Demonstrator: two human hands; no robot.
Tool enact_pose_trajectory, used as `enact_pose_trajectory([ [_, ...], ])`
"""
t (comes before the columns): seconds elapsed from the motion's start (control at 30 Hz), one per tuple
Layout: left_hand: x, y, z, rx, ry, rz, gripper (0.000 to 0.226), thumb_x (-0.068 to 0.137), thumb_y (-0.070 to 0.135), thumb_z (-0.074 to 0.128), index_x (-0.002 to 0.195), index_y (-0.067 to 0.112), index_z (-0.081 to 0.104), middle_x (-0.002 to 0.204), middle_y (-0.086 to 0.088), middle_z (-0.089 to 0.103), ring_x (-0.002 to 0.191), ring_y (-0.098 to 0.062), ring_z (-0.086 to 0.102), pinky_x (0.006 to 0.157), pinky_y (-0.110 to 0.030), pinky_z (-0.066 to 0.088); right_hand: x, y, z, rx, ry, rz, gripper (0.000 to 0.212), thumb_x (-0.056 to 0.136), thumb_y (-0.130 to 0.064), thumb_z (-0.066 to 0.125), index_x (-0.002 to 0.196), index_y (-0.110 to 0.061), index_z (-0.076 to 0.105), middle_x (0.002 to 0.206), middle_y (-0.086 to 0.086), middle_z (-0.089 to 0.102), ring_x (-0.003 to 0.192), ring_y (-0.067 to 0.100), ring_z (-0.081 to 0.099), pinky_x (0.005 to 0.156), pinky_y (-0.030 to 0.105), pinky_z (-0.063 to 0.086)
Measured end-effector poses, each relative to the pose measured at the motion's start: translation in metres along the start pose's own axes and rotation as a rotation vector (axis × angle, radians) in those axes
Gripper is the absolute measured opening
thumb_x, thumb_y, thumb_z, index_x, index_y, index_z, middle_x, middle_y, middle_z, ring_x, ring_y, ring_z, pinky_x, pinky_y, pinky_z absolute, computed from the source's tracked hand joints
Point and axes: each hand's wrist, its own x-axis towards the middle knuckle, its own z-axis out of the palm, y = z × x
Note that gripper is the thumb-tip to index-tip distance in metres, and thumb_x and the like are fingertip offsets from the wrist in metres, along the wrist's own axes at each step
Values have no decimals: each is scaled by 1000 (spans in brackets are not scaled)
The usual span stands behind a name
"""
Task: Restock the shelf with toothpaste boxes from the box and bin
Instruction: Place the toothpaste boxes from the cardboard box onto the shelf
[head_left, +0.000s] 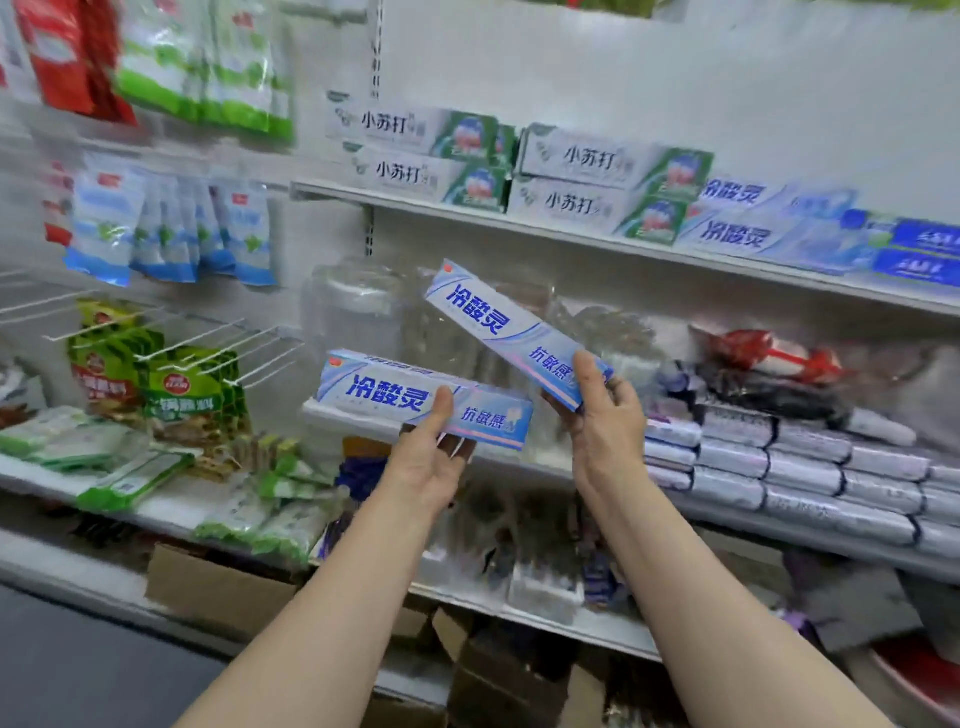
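My left hand (428, 460) grips a pale blue toothpaste box (395, 397) near its right end, holding it nearly level in front of the middle shelf. My right hand (602, 415) grips a second matching toothpaste box (498, 325) by its lower right end; this one tilts up to the left. On the upper shelf (571, 236) lie stacked green-and-white toothpaste boxes (597, 182), with matching pale blue boxes (748, 223) to their right and darker blue boxes (919, 254) at the far right.
Hanging bags (171, 228) and bare wire hooks (218, 348) fill the left rack. Wrapped rolls (810, 462) crowd the middle shelf at right. A cardboard box (218, 592) stands on the floor below left, and a red bin (914, 680) at the lower right.
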Motion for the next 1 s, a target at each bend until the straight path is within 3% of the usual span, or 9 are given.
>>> enact_pose_trajectory([
  [0.07, -3, -8, 34, 13, -38, -6, 31, 92, 25, 68, 121, 21, 61, 101, -3, 72, 89, -14, 68, 94, -31, 51, 11, -32, -16, 1, 28, -81, 17, 88, -23, 76, 91, -14, 61, 83, 2, 72, 74, 12, 67, 82, 41, 57],
  [0.13, -6, -20, 70, 15, -77, -17, 15, 93, 25, 66, 108, 23, 63, 93, 0, 73, 83, -11, 68, 93, -29, 50, 23, -63, -35, -21, 64, -137, 22, 84, -28, 80, 89, -16, 63, 80, 1, 72, 76, 15, 66, 87, 47, 53],
  [0.3, -13, -60, 160, -52, -191, -47, 5, 95, 15, 63, 100, 16, 64, 75, -1, 76, 63, -10, 72, 67, -24, 60, 50, -139, -85, -36, 139, -258, 36, 73, -47, 86, 85, -19, 66, 87, 11, 73, 80, 28, 62, 72, 51, 50],
  [0.4, -17, -83, 211, -54, -264, -88, 5, 94, 13, 64, 99, 15, 64, 74, -3, 75, 64, -11, 72, 74, -27, 59, 69, -181, -116, -16, 195, -360, 49, 64, -56, 88, 84, -18, 64, 88, 7, 72, 82, 25, 61, 74, 46, 48],
  [0.5, -18, -105, 257, -37, -294, -125, 3, 92, 14, 66, 95, 13, 64, 74, -4, 75, 75, -17, 69, 90, -34, 52, 94, -219, -151, -5, 248, -446, 28, 81, -37, 82, 79, -19, 60, 73, -9, 68, 71, 7, 59, 73, 30, 48],
  [0.63, -11, -136, 308, -14, -357, -130, 12, 91, 15, 68, 102, 17, 65, 83, -2, 77, 86, -18, 69, 90, -35, 54, 123, -262, -194, -32, 347, -459, 38, 70, -53, 87, 81, -24, 66, 83, 2, 68, 78, 19, 58, 76, 43, 48],
  [0.77, -5, -168, 346, -14, -383, -158, 10, 91, 16, 67, 101, 15, 64, 78, -2, 76, 88, -17, 67, 86, -31, 54, 154, -285, -233, -39, 444, -508, 27, 83, -32, 82, 87, -16, 61, 78, -3, 69, 77, 16, 64, 85, 41, 56],
  [0.9, 0, -195, 374, 0, -389, -164, 15, 91, 17, 67, 106, 13, 63, 84, -3, 75, 88, -16, 67, 77, -29, 53, 177, -295, -261, -157, 477, -522, 27, 86, -33, 79, 84, -16, 58, 79, 1, 57, 69, 11, 52, 61, 15, 45],
  [1.0, 6, -207, 388, 5, -398, -152, 21, 92, 17, 67, 112, 13, 62, 100, -6, 71, 92, -17, 66, 91, -33, 51, 196, -299, -277, -192, 485, -484, 30, 86, -29, 78, 96, -9, 59, 81, 2, 60, 69, 12, 55, 56, 12, 44],
])
